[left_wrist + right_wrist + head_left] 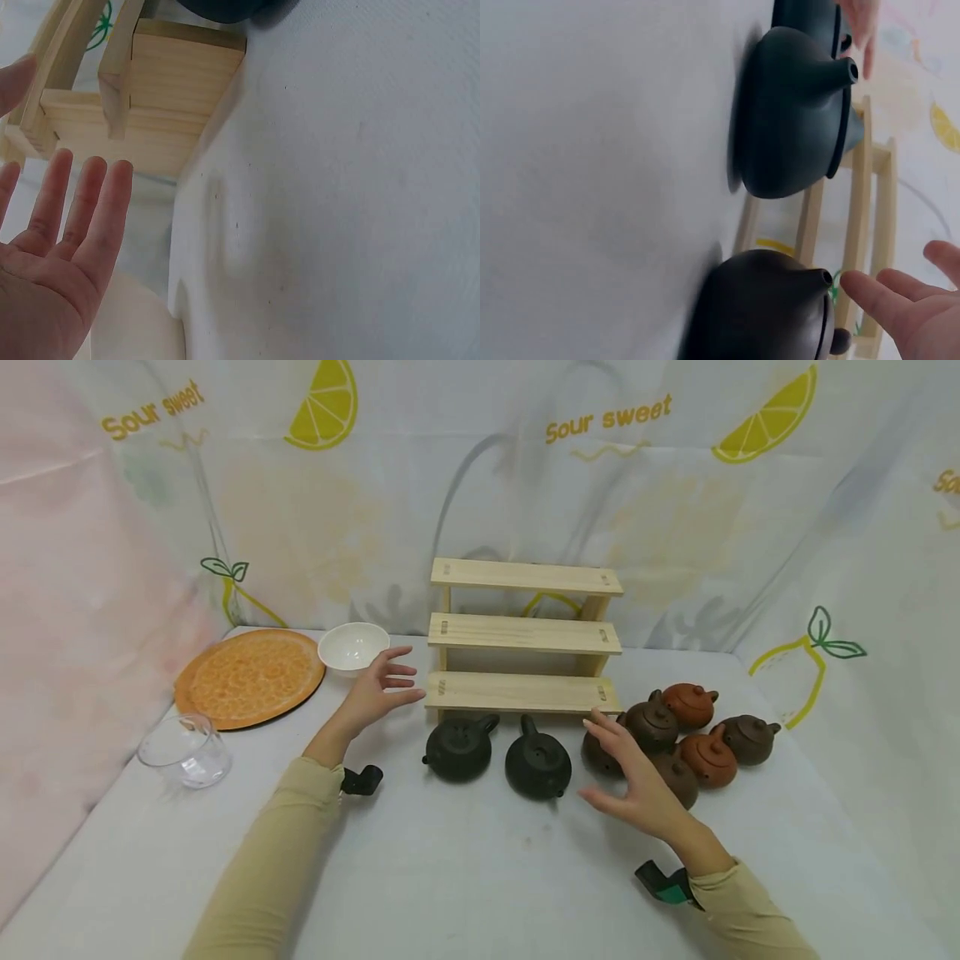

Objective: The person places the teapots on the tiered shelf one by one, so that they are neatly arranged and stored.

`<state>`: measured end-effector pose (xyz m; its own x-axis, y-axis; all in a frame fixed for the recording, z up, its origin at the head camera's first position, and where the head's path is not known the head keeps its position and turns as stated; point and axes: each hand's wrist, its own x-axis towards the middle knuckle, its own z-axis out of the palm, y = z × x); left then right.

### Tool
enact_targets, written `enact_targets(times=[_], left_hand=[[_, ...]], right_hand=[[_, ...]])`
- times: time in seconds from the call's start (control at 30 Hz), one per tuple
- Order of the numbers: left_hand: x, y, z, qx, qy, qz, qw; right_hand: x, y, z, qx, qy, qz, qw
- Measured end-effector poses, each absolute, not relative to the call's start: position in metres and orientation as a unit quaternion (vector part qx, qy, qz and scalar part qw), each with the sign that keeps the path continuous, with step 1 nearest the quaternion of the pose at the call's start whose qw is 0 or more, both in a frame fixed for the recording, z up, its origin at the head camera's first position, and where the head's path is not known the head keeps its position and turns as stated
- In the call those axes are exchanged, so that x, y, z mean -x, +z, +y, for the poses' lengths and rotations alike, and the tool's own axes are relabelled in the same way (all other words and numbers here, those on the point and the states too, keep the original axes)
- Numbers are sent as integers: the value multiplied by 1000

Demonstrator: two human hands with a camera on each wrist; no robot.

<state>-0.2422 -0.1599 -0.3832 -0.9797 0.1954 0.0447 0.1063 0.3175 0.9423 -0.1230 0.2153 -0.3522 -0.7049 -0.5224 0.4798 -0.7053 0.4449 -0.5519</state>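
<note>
My left hand (372, 691) hovers with spread fingers between a white bowl (352, 647) and a three-tier wooden rack (522, 692); in the left wrist view its palm and fingers are bare. Just in front of the rack's lowest step sit two black teapots, one (458, 749) on the left and one (537, 765) on the right. My right hand (637, 781), fingers apart and holding nothing, is nearest a dark brown teapot (769, 307) at the left of a cluster. That cluster also has a reddish teapot (707, 757) and several others, partly hidden by the hand.
A round orange-brown patterned board (251, 677) lies at the back left, with a clear glass bowl (187, 752) in front of it. White cloth covers the table (480, 877). Behind the rack hangs a curtain (495, 468) printed with lemons.
</note>
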Motion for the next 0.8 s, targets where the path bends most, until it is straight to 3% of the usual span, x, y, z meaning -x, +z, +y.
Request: enact_targets(times=[0.27, 0.4, 0.63, 0.8], left_hand=[[250, -386, -148, -112, 561, 819, 38], [254, -386, -145, -114, 564, 817, 39], [259, -389, -143, -135, 550, 824, 38], [261, -389, -143, -159, 531, 831, 40]], right_hand=[[143, -391, 220, -372, 378, -844, 81], [146, -394, 215, -380, 383, -840, 63], [147, -390, 205, -366, 406, -837, -33], [159, -400, 208, -367, 369, -852, -53]])
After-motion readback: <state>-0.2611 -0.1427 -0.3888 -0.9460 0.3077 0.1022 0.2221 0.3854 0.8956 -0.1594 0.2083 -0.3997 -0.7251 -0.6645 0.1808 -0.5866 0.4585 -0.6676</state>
